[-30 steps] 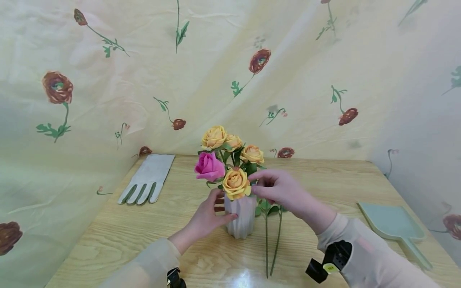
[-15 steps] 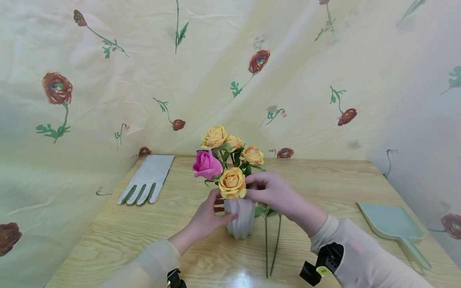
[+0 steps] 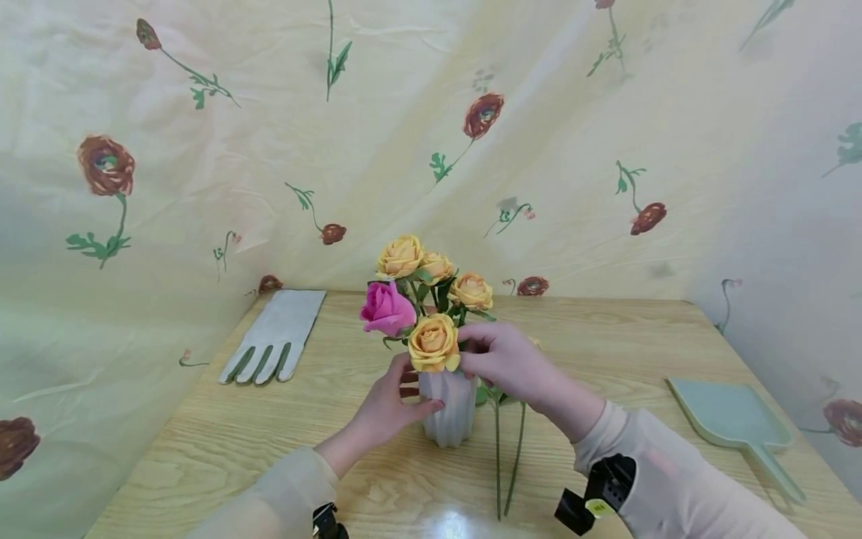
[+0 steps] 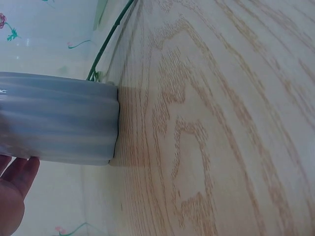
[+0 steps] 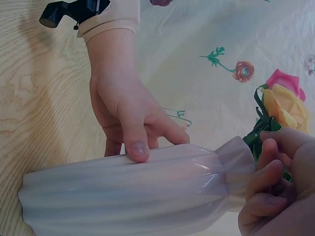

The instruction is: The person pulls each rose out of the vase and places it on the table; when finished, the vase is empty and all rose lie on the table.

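A ribbed white vase stands upright with several yellow roses and a pink rose in it. My left hand holds the vase's left side, its thumb and fingers curved round the wall, as the right wrist view also shows at the vase. At the vase's mouth, my right hand pinches just behind the front yellow rose; in the right wrist view its fingers are curled by the green stem and leaves below the bloom. The exact pinch point is partly hidden.
Two green stems lie on the wooden table right of the vase, their upper ends partly behind my right hand. A white glove lies at the back left, a pale green dustpan at the right. Flowered cloth hangs behind.
My right hand has moved slightly left, and the front yellow rose and pink rose have shifted left with it. The left hand has stayed on the vase.
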A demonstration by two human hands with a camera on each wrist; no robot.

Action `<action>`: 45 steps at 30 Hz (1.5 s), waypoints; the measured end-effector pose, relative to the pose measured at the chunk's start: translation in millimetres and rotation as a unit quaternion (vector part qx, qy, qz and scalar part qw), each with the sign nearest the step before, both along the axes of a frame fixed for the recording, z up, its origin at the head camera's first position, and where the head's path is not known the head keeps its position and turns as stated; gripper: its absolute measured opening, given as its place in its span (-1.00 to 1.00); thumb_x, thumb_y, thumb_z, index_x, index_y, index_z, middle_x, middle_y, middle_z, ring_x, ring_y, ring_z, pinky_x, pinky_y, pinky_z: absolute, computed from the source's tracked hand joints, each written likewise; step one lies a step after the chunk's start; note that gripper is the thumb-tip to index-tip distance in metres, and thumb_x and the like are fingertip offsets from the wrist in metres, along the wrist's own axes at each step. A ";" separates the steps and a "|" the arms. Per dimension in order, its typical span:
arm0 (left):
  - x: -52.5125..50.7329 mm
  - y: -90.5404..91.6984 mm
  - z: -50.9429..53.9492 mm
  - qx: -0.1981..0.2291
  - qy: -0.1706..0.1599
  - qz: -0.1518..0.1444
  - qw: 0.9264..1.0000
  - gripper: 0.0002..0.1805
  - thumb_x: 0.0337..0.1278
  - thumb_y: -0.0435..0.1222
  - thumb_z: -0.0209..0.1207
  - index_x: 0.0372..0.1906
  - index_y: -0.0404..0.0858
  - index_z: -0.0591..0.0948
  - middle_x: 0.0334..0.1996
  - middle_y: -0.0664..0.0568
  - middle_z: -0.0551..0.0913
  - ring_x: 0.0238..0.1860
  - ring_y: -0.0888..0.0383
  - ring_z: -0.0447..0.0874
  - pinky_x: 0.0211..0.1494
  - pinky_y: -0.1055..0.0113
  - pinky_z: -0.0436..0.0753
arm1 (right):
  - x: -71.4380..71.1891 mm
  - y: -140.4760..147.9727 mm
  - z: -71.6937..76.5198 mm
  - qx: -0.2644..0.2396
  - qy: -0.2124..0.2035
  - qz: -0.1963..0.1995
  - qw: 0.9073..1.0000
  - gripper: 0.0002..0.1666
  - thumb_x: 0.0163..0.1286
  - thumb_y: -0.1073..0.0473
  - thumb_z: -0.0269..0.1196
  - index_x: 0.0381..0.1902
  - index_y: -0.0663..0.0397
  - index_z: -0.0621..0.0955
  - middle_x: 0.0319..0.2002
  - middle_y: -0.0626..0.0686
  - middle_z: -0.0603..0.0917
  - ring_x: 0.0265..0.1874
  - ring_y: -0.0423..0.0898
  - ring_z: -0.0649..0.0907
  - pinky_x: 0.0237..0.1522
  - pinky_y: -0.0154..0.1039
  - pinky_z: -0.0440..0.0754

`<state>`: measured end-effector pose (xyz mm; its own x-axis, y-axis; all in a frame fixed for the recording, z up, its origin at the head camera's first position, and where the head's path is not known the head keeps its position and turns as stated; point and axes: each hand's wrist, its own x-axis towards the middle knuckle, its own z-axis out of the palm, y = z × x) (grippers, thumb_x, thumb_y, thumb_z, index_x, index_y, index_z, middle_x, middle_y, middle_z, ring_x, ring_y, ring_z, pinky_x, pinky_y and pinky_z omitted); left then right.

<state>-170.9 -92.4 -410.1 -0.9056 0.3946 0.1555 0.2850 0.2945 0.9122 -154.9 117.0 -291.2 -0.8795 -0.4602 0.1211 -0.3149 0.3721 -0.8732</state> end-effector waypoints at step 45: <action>1.8 2.0 4.1 0.002 -0.002 0.007 1.000 -0.22 0.03 -0.12 0.34 0.29 -0.21 0.20 0.13 -0.16 0.41 0.09 -0.07 0.46 0.11 0.04 0.54 | -0.6 -4.6 16.6 -0.137 0.015 -0.121 0.983 -0.79 0.19 0.41 0.22 -0.21 0.44 0.61 -0.52 0.02 0.57 -0.54 -0.14 0.52 -0.47 -0.32 0.56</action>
<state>-169.1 -90.4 -405.9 -0.9116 0.3811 0.1541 0.2776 0.2943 0.9145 -155.5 112.4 -274.6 -0.9534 -0.1844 0.2389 -0.2733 0.1919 -0.9426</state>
